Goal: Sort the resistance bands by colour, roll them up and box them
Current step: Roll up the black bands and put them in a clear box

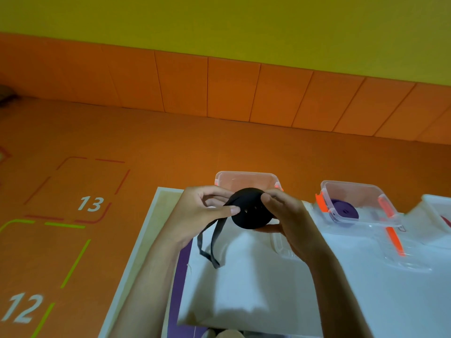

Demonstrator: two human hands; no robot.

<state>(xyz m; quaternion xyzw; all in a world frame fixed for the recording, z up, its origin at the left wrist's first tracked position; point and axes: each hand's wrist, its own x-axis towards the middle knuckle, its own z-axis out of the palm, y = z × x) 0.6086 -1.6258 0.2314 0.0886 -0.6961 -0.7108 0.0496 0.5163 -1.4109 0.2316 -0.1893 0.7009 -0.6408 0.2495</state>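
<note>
A black resistance band (249, 211), mostly wound into a flat coil, is held above the table. My right hand (283, 215) grips the coil from its right side, thumb on the front. My left hand (200, 215) pinches the band's loose part between thumb and fingers at the coil's left edge. A short loose loop of the band hangs down under my left hand to the white cloth (256, 284). Behind my hands stands a clear box (246, 178), its inside mostly hidden. A second clear box (353, 206) to the right holds a rolled purple band (344, 212).
A clear lid with an orange clasp (395, 242) lies in front of the second box. Another container's edge (436, 206) shows at the far right. The table's left edge (136, 252) borders an orange floor with painted numbers 12 and 13. An orange padded wall stands behind.
</note>
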